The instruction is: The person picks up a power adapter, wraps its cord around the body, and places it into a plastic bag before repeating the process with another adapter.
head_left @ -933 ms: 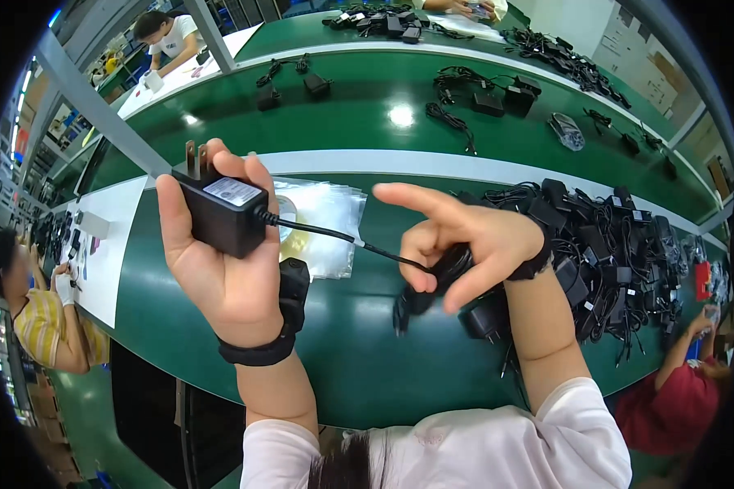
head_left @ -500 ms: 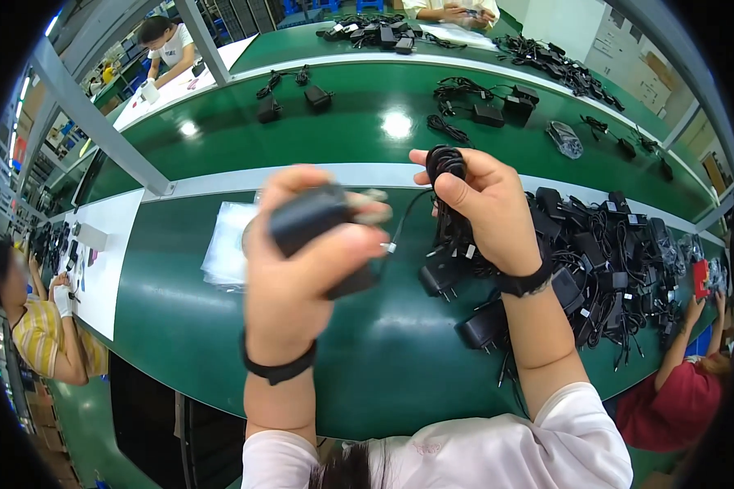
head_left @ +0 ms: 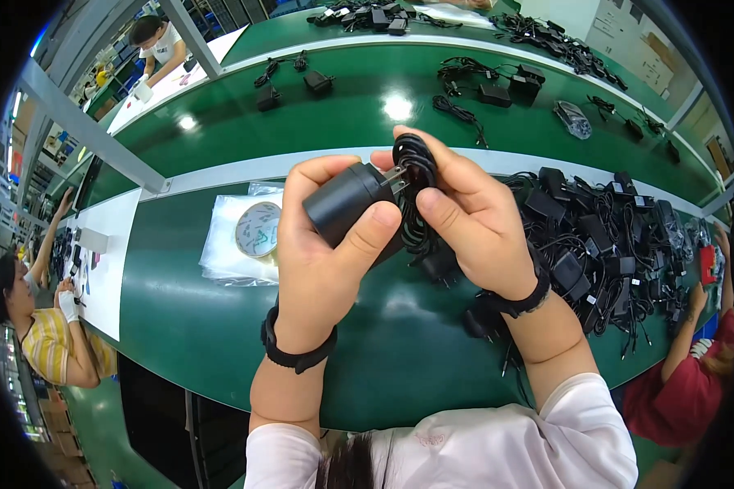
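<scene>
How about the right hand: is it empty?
No, the right hand grips a bundled black cable beside the black adapter in the left hand.

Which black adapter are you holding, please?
The adapter in the left hand, prongs toward the coiled cable in the right hand; those in the pile lie on the table.

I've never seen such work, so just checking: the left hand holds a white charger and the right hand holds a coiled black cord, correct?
Not quite: the head view shows the charger in the left hand is black. The right hand does hold a coiled black cord.
</scene>
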A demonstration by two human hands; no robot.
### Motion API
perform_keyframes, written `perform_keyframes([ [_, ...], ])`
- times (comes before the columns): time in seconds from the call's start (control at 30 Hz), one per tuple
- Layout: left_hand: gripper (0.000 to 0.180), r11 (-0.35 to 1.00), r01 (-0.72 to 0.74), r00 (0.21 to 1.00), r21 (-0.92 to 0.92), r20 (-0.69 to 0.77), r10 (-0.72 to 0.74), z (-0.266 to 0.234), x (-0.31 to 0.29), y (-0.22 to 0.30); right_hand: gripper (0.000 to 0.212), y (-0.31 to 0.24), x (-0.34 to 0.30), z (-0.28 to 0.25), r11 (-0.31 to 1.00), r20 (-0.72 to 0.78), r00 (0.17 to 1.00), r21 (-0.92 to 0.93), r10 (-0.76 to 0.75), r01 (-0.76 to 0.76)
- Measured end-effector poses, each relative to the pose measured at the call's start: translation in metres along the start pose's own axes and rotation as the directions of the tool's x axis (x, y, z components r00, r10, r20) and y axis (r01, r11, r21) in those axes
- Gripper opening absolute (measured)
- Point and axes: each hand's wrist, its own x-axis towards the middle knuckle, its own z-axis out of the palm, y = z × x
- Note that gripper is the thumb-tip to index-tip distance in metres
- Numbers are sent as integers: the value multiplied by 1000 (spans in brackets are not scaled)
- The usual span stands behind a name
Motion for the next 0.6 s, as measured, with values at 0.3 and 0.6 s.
perform_keyframes([
  [0.3, 46, 993, -97, 994, -59, -51, 94, -13, 1, -1, 44, 7, 13, 19, 1000, 16, 1000, -25, -18, 19],
  [0.6, 45, 963, -169, 982, 212, -46, 182, -23, -2, 11, 40, -1, 23, 12, 921, 124, 992, -382, -32, 78],
])
